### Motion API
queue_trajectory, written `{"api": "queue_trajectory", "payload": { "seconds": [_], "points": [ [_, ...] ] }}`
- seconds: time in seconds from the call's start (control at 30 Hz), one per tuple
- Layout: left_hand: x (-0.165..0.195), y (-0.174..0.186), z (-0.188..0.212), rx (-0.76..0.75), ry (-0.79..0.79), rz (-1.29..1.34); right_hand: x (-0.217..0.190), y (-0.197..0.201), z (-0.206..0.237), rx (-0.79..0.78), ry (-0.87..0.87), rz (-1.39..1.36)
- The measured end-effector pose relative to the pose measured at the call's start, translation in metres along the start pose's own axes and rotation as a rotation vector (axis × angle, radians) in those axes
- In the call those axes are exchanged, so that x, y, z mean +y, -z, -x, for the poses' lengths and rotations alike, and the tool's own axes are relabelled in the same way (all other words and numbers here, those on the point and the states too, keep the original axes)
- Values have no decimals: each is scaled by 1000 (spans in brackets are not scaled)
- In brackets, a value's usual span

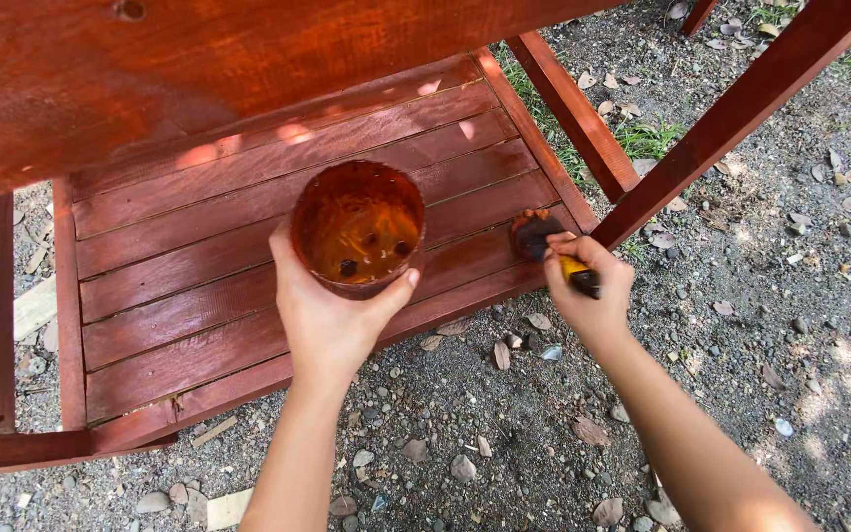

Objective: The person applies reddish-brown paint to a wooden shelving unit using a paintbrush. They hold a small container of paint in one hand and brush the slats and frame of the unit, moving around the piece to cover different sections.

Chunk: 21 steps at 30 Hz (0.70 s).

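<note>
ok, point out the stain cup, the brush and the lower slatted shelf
stain cup [358, 229], head view, on its stained inner wall.
brush [533, 236], head view, on the dark bristle head.
lower slatted shelf [199, 256], head view, on a bare middle slat.

Glossy red-stained wooden shelf [248, 227]; rough gravel ground [504, 433].

**Outdoor yard used as a makeshift wood-finishing spot**

Setting: open air, bare ground. Evidence: grey gravel ground [504, 443] across the lower frame, scattered with stones and dry leaves; tufts of grass [647, 138] at upper right; dappled sunlight on dirt and wood. A slatted wooden furniture frame [248, 227] in wet red-brown stain stands directly on the gravel, filling the upper left. Loose wood offcuts [227, 507] lie at lower left.
</note>
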<state>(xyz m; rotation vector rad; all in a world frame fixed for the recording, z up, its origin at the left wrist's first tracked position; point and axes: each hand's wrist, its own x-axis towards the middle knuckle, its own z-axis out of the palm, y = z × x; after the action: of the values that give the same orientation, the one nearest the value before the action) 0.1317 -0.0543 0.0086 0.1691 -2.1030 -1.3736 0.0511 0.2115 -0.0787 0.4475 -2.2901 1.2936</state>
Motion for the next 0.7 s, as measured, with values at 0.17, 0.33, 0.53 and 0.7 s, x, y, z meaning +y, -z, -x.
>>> {"api": "queue_trajectory", "payload": {
  "seconds": [0.17,0.33,0.53,0.7],
  "points": [
    [-4,3,1,4,-36,0,-35,-58,37,-260,-65,-373],
    [-2,1,-3,0,-7,17,-5,-39,25,-216,12,-282],
    [-1,24,-17,69,29,-72,15,12,-10,80,19,345],
    [3,20,-23,40,58,-43,-53,-34,8,-194,47,-86]
  ]
}}
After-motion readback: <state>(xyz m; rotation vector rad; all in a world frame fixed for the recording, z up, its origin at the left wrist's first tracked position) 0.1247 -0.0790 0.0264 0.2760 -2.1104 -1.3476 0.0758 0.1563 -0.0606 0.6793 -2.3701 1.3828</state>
